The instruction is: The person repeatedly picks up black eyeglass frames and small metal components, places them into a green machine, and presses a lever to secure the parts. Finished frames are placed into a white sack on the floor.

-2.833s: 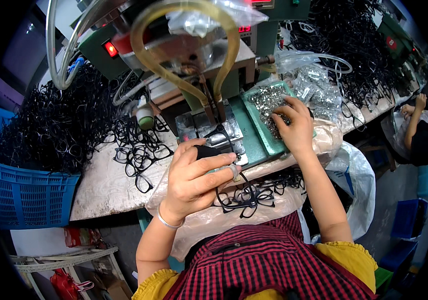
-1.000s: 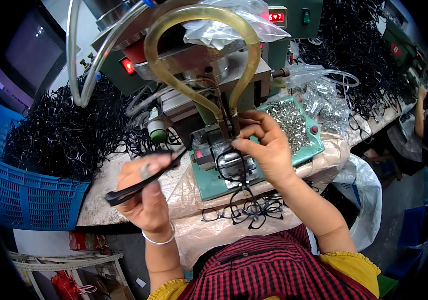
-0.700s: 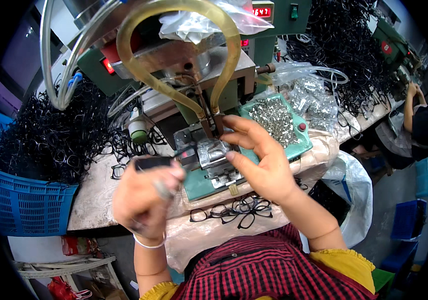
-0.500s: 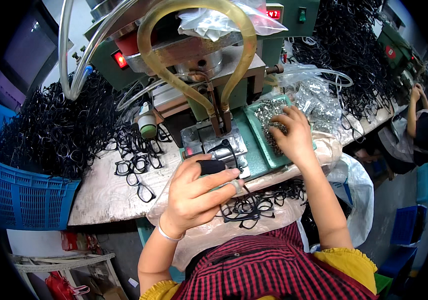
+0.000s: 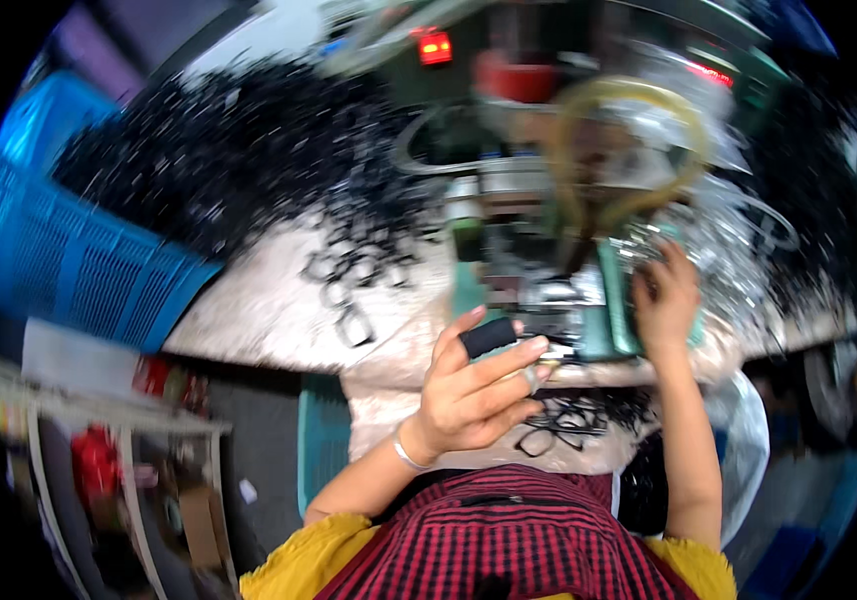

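My left hand [image 5: 474, 395], with a black cover on one finger and a ring, is closed in front of the machine's metal work plate [image 5: 564, 292]. Its fingertips appear to grip a black eyeglass frame, mostly lost behind the fingers and in motion blur. Below them, more black eyeglass frames [image 5: 559, 425] lie on the cloth near my lap. Over on the right, my right hand [image 5: 671, 305] reaches into a green tray [image 5: 621, 318] of small silvery metal parts [image 5: 637, 245]. Its fingers are curled down among the parts; whatever they pinch is too small and blurred to make out.
Above the work plate hangs a looped yellowish hose [image 5: 561, 150] on the press. A large heap of black frames [image 5: 249, 150] covers the left table, beside a blue crate [image 5: 99, 260]. Clear plastic bags [image 5: 739, 260] lie right of the tray; a white sack [image 5: 749, 450] hangs below.
The view has swung left, so the machine and both hands appear further right and blurred. My right hand stays at the tray, its fingers now curled closer together. My left hand remains by the work plate.
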A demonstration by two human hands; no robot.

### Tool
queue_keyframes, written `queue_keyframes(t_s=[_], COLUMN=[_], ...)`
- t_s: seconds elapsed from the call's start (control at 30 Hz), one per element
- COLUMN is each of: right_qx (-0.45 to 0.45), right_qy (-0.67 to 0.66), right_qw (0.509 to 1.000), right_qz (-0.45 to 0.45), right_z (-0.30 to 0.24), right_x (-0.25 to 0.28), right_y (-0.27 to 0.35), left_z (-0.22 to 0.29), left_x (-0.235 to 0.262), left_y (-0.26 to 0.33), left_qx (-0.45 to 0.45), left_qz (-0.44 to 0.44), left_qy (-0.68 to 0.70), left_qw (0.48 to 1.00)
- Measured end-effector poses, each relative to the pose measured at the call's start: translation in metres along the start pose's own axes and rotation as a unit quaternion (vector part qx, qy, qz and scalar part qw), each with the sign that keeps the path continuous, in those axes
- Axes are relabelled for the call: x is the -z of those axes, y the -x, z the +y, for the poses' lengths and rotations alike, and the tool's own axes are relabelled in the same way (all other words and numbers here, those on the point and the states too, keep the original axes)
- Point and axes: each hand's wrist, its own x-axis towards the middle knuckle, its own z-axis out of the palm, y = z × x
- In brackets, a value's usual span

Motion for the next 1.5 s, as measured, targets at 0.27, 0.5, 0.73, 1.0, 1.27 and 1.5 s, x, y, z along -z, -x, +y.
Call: queue_keyframes(t_s=[0.27,0.5,0.73,1.0,1.27,1.5], right_qx=[-0.232,-0.272,-0.213,-0.281,-0.168,-0.223], right_qy=[-0.261,-0.348,-0.271,-0.33,-0.516,-0.583], right_qw=[0.935,0.896,0.939,0.901,0.84,0.781], right_qz=[0.054,0.042,-0.003,0.001,-0.017,-0.025], right_z=[0.015,-0.014,-0.012,-0.016,-0.101,-0.111], right_x=[0.012,0.007,0.013,0.066,0.031,0.035], right_y=[0.014,0.006,-0.002,0.041,-0.035,-0.033], left_z=[-0.11,-0.16,-0.148,-0.223,-0.131,-0.041], left_x=[0.13,0.125,0.136,0.084,0.024,0.026], left_y=[0.066,0.117,0.002,0.083,0.02,-0.033], left_qx=[0.285,0.14,0.123,0.445,0.441,0.308], left_qz=[0.017,-0.186,0.014,0.104,0.257,0.244], left_qy=[-0.402,-0.4,-0.308,-0.203,0.279,0.39], left_qw=[0.87,0.887,0.943,0.866,0.813,0.833])
